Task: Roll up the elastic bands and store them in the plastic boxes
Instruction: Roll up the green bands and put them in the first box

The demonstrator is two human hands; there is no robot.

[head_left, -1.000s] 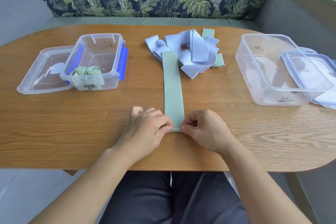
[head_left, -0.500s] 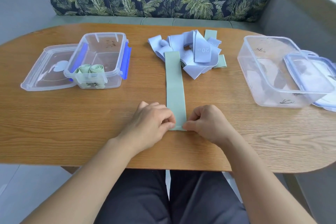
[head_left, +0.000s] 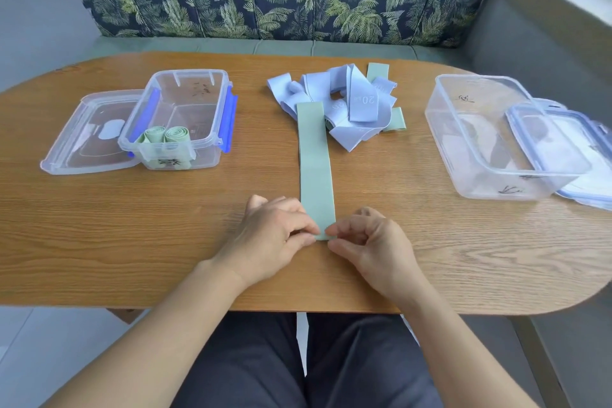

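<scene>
L to R. Left end of oval wooden table: flat clear lid lying beside small clear plastic box w/ blue clips, which is holding 2 rolled green bands. Centre: long flat green elastic band is lying straight from tangled lilac band pile toward near edge, prob. laid out for rolling. Left hand and right hand are pinching its near end. Right end: larger clear box is standing open, second lid leaning on it. Boxes 2, lids 2.

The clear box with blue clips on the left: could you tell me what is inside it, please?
Two rolled green bands lie side by side at the near end of the box. Anything beneath them is covered.
</scene>
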